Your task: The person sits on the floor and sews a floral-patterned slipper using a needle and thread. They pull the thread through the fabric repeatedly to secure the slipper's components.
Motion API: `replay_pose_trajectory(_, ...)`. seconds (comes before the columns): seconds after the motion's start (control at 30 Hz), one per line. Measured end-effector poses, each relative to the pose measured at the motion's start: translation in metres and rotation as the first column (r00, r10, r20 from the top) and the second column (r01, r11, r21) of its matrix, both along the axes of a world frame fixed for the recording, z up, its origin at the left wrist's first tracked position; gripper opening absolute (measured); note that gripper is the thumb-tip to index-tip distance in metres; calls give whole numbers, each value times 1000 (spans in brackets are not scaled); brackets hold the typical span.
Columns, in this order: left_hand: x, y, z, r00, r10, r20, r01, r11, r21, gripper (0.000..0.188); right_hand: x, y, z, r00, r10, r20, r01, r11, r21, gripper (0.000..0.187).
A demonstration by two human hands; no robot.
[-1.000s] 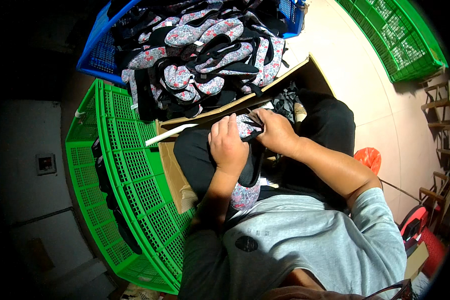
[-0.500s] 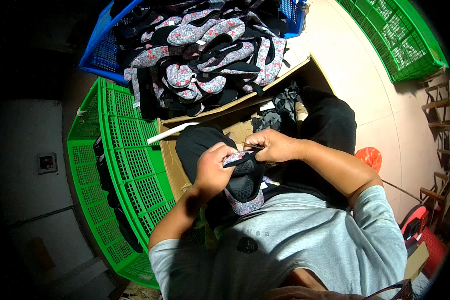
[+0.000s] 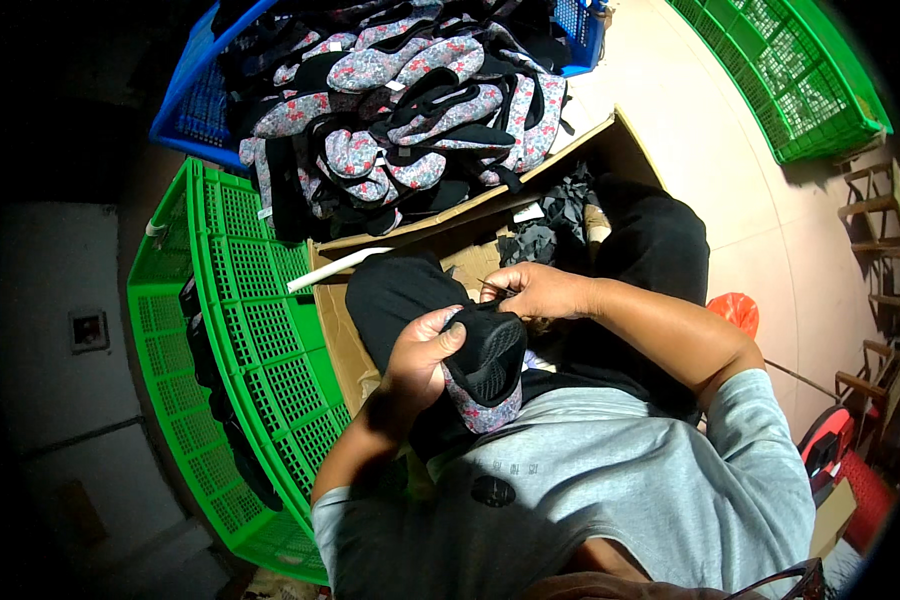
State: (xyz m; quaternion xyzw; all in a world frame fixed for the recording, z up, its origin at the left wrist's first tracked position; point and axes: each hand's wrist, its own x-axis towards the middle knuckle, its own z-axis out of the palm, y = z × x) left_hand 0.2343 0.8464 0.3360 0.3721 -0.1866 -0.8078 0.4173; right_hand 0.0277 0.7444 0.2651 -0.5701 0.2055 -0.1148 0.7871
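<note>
On my lap lies a black slipper [image 3: 488,350] with pink-and-grey floral fabric on its outside and a dark textured inside. My left hand [image 3: 425,355] is closed round its left edge, the thumb lying over the opening. At the slipper's far end my right hand [image 3: 540,292] is closed in a pinch. A thin, dark, pointed tool [image 3: 497,286] shows between its fingers; its exact kind is too small to make out. Fingers hide part of the slipper's far edge.
A blue crate [image 3: 195,110] heaped with floral slippers [image 3: 410,120] stands ahead. An open cardboard box [image 3: 340,340] with dark scraps [image 3: 545,235] sits before me. Green crates stand at left [image 3: 270,350] and far right [image 3: 800,90]. A red bag [image 3: 734,315] lies right.
My left hand has shifted from the slipper's far edge to its left side, thumb now over the opening. The floral edge is no longer stretched between both hands, and more of the inside shows.
</note>
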Motion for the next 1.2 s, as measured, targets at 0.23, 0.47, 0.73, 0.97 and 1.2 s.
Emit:
replay_pose_trajectory(0.23,13,4,-17,983,105,-152,-103,994,17,34,3,10,30,1000,-11,11,5,908,420,20)
replay_pose_trajectory(0.47,26,0,-17,998,-2,-64,6,998,59,29,5,15,-1,999,14,32,-28,858,513,24)
replay_pose_trajectory(0.73,30,6,5,976,156,154,-159,987,11,33,6,18,4,999,50,20,-52,824,564,24)
replay_pose_trajectory(0.97,87,17,-22,760,560,-330,-547,825,142,33,4,8,11,931,-316,-185,362,868,341,22)
replay_pose_trajectory(1.2,96,48,-49,326,667,670,-18,713,-700,29,1,16,14,963,-210,-168,256,906,336,36)
